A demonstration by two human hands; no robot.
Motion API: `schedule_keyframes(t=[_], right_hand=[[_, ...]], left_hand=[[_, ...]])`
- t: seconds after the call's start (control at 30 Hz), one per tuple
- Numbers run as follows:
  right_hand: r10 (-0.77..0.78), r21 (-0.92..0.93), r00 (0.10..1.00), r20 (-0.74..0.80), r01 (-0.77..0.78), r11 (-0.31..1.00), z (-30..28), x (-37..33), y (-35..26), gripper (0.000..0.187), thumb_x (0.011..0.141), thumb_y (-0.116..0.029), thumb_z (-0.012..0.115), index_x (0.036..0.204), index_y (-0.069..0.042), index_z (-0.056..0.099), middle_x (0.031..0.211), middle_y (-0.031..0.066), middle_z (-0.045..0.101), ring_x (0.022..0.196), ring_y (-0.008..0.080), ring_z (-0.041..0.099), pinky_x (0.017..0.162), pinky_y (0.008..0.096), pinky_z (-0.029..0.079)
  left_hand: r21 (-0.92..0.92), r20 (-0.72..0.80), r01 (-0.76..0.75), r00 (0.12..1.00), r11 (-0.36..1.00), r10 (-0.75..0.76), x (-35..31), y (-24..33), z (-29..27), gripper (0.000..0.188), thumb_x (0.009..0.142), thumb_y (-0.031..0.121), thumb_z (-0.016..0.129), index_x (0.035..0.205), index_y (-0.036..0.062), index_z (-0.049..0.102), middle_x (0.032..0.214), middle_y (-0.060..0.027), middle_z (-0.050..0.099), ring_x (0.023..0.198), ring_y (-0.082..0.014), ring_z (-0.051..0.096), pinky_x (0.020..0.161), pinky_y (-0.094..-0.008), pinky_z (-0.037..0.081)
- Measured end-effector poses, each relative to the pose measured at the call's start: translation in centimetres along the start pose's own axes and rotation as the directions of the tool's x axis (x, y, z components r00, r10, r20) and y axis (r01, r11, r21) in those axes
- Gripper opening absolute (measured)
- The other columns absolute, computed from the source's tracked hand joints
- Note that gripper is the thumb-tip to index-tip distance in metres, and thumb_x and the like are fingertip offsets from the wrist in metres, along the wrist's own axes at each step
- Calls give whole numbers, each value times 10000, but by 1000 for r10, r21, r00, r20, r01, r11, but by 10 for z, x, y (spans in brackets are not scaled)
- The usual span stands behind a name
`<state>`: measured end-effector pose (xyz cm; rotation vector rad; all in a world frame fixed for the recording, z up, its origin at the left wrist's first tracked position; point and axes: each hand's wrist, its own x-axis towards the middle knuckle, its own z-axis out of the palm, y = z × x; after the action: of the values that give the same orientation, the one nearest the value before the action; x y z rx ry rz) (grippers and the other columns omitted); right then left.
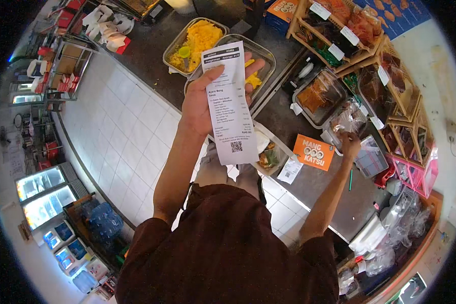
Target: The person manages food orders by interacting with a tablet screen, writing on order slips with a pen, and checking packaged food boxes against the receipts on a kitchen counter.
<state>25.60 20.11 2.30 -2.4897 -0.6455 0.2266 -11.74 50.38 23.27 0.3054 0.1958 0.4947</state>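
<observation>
My left hand (197,104) holds up a long white printed receipt (230,121), its thumb across the front and its fingers behind. Under and beyond that hand stand two clear trays; one bears a yellow crumbly food (201,39) with a small yellow-green cup (184,51) in it. On the right, my right hand (348,144) reaches to a clear container with small plastic-wrapped packets (348,117). Its fingers are bent down at the near edge, and their tips are partly hidden. An open food box (272,154) sits at the counter's edge, beside a second paper slip (291,171).
An orange card (314,153) lies on the dark counter (321,192), near a green pen (350,180). Tiered wooden racks (334,30) of packed food line the back right. Clear plastic bags (408,223) pile up at lower right. White tiled floor (121,126) extends left.
</observation>
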Motion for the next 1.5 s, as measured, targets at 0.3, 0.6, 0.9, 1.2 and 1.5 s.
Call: schedule_keyframes(t=[0.3, 0.6, 0.9, 1.2, 1.5], right_hand=[[-166, 450, 795, 584, -147, 881, -11, -208, -101, 64, 772, -28, 715, 756, -3, 659, 661, 78, 670, 632, 147, 651, 591, 302, 515], [-138, 168, 863, 486, 63, 984, 37, -238, -84, 263, 788, -117, 735, 1014, 14, 706, 916, 186, 724, 776, 271, 727, 691, 370, 574], [-205, -63, 933, 294, 233, 970, 60, -245, -102, 264, 793, -203, 747, 1009, -56, 709, 888, 140, 705, 795, 316, 699, 695, 415, 550], [-198, 152, 966, 168, 174, 973, 92, -248, -64, 169, 797, -167, 763, 883, -28, 723, 774, 111, 697, 664, 227, 662, 604, 345, 517], [-282, 316, 892, 353, 170, 933, 87, -260, -110, 388, 811, -105, 754, 1158, 28, 646, 903, 134, 714, 741, 199, 698, 667, 309, 542]], left_hand=[[-18, 80, 53, 995, 998, -52, 4, -7, 11, 636, 944, 299, 531, 1478, 11, 341, 1490, -236, 401, 941, -285, 668, 801, -399, 569], [2, 121, 79, 989, 997, -78, -2, -10, 19, 638, 941, 309, 522, 1479, 18, 340, 1485, -231, 413, 942, -265, 663, 813, -393, 563], [53, 117, 54, 991, 997, -60, -12, -12, 28, 665, 951, 298, 508, 1513, 30, 276, 1538, -239, 317, 868, -218, 615, 771, -370, 533], [10, 217, 72, 973, 997, -73, -16, -13, 18, 643, 942, 332, 506, 1491, 43, 338, 1510, -218, 382, 956, -234, 645, 855, -385, 548], [40, 205, 40, 978, 998, -47, -21, -17, 26, 637, 939, 337, 506, 1474, 24, 362, 1488, -216, 415, 943, -247, 647, 835, -383, 554]])
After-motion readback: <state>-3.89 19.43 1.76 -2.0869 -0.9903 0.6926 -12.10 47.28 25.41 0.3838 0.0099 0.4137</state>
